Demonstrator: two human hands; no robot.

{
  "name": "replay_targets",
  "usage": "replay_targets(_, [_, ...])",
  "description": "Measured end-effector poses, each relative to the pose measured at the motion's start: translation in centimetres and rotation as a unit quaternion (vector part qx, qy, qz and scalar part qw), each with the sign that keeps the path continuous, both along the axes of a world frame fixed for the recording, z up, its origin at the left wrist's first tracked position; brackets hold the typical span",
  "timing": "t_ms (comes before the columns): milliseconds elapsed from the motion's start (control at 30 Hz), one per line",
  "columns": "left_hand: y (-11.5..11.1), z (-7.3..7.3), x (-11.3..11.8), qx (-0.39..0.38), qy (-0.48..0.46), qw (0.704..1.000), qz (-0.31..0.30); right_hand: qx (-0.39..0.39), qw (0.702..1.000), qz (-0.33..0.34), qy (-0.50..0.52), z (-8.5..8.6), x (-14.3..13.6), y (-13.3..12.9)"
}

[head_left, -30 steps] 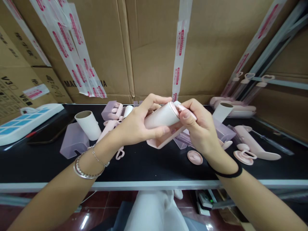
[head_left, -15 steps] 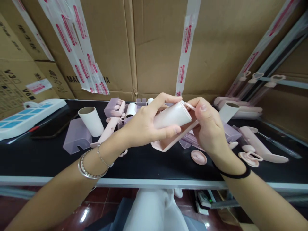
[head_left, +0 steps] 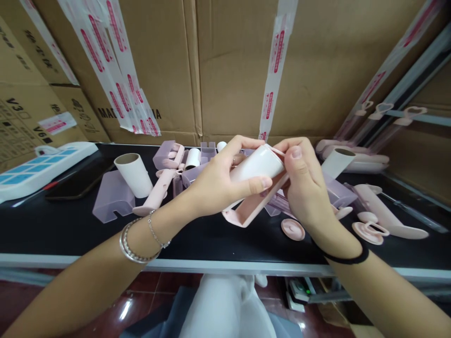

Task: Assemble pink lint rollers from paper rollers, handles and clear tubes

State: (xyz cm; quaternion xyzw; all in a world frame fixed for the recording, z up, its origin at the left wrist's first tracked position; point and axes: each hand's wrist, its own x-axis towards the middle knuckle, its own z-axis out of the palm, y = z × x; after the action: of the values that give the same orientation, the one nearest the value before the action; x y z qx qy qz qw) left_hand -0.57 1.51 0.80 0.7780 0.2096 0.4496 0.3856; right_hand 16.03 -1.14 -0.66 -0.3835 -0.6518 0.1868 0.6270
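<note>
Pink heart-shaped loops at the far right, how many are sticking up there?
3: a left loop, a middle loop and a right loop, in a row beyond the right hand. More may be hidden.

White roll (head_left: 252, 165) turned, end face now hidden; right hand (head_left: 306, 188) thumb swung more upright.

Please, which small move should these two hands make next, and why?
Perhaps the left hand should ease the white roll slightly closer to the pink holder while the right hand steadies the holder's right end: the holder's inner face shows below the roll, which may not be fully seated.
</note>
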Motion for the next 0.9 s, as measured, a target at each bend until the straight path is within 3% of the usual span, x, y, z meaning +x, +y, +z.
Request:
replay_targets(133, [-0.4,0.1,0.4,-0.055,-0.016,0.998,0.010,-0.035,0.998,0.051,-0.008,0.0,-0.1,-0.2])
replay_targets(300, [-0.4,0.4,0.6,-0.103,-0.034,0.994,0.013,-0.007,0.998,0.017,-0.059,0.0,-0.3,-0.1])
replay_targets(500, [0.2,0.1,0.6,-0.137,-0.065,0.988,0.032,-0.021,0.974,0.037,-0.222,0.0,0.8,0.0])
replay_targets(600, [0.4,-0.1,0.6,-0.165,-0.069,0.983,0.043,-0.027,0.965,0.054,-0.255,-0.3,1.4,0.1])
replay_targets(900, [0.7,-0.5,1.0,-0.086,-0.053,0.990,0.100,0.005,0.963,0.026,-0.267,-1.5,1.2,0.8])
